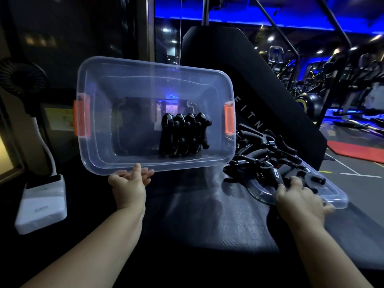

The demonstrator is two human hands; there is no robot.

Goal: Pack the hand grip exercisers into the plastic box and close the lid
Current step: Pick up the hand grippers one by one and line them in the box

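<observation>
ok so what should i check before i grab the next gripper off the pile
1. Left hand steadying the plastic box at its near rim: ok
2. Space in the box beside the four packed exercisers: ok
3. Right hand reaching the loose exercisers: ok
4. Right hand's hold on a single exerciser: cannot tell
5. Lid free for closing: not ok, the pile lies on it

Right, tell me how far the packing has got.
Done: a row of exercisers stands in the plastic box. In hand: left hand at the box's rim, right hand on the loose pile lying on the lid. Left: pack that pile, then close the lid.
</observation>
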